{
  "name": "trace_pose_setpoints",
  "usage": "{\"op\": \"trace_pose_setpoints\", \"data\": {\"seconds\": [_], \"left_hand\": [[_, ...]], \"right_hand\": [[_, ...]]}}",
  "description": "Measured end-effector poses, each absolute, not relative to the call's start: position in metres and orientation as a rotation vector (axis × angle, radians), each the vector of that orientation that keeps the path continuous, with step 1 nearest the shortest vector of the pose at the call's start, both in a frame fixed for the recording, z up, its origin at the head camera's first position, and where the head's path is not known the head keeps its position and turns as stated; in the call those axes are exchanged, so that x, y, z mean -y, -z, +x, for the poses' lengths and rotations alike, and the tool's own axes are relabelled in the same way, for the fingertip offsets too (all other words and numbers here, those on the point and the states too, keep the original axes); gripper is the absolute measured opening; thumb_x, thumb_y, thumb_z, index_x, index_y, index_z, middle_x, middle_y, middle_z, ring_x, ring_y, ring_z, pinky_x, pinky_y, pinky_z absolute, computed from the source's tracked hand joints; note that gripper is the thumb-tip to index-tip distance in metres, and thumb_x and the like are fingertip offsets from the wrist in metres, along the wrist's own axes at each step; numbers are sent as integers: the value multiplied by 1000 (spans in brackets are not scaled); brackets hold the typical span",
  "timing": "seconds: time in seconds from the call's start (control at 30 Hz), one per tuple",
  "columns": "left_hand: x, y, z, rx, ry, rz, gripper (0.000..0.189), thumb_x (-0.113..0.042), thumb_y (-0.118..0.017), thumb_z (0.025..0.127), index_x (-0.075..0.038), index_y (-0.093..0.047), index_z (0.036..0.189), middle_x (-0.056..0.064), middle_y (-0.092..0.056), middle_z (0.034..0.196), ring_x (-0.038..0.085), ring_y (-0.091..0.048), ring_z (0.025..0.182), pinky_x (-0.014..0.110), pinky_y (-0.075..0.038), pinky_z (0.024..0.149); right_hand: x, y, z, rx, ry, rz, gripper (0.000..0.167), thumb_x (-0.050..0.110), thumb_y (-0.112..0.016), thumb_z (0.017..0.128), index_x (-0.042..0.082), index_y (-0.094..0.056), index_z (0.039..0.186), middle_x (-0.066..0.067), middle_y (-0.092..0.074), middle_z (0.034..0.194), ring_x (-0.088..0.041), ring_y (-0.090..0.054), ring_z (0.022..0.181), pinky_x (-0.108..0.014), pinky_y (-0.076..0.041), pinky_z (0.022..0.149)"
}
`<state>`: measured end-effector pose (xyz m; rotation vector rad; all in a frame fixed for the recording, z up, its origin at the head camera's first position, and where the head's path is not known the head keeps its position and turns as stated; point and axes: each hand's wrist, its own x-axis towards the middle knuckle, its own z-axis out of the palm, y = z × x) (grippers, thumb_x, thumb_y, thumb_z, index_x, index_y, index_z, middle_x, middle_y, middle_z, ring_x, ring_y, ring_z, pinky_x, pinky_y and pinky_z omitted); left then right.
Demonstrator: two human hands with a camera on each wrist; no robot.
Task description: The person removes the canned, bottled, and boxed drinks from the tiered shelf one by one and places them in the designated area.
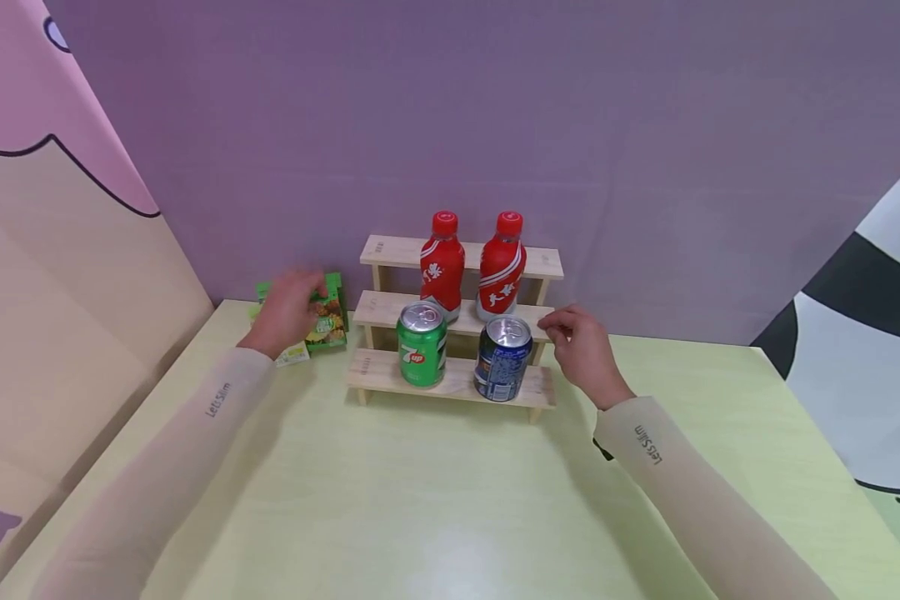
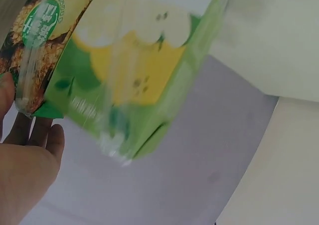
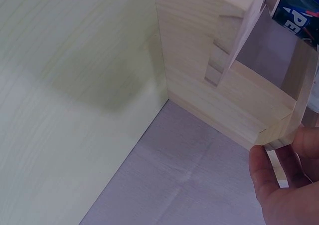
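My left hand is at the upper edge of a green snack bag with brown crunchy food printed on it. In the left wrist view, fingers go behind the snack bag and the thumb lies in front. Beside the bag is a green and yellow drink carton with fruit printed on it, mostly hidden by the hand in the head view. My right hand pinches the right end of the middle step of a three-step wooden rack; its thumb and fingers meet that corner.
Two red-capped bottles, one left and one right, stand on the rack's middle step. A green 7up can and a dark blue can stand on the lowest. A purple wall rises behind the pale table.
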<state>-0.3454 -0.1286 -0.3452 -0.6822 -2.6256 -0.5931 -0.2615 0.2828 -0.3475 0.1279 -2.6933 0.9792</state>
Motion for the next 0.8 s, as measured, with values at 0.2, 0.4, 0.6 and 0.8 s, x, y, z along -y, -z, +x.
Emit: {"op": "trace_pose_setpoints", "data": {"seconds": [0.2,0.4,0.6,0.8], "left_hand": [[129,365,-346,2596,558,-682,16,12,-59,80,0,-58,91,16,-59,96,34,-47,96,49,-35,90],[120,366,-344,2562,633,-643,20,-8,-63,89,0,-60,107,16,-52,117,34,-42,112,48,-33,97],[85,324,-329,2465,828,-772,53,-26,-67,88,-12,-48,135,10,-46,136,29,-38,128,51,-31,103],[40,281,-318,2399,842,-971,77,-30,-74,82,-23,-33,146,3,-39,144,20,-36,130,46,-39,99]], "right_hand": [[-282,348,-262,2692,-982,113,19,-4,-53,93,0,-66,106,-12,-54,110,-30,-52,101,-45,-47,89],[-283,348,-262,2693,-963,117,19,-5,-53,93,-1,-66,106,-12,-53,110,-30,-52,100,-45,-48,88],[-284,350,-263,2684,-966,130,19,-5,-53,93,-1,-66,106,-12,-54,109,-30,-52,99,-45,-48,88],[-284,351,-263,2672,-972,130,19,-6,-53,93,0,-66,105,-11,-54,106,-29,-52,96,-44,-49,85]]}}
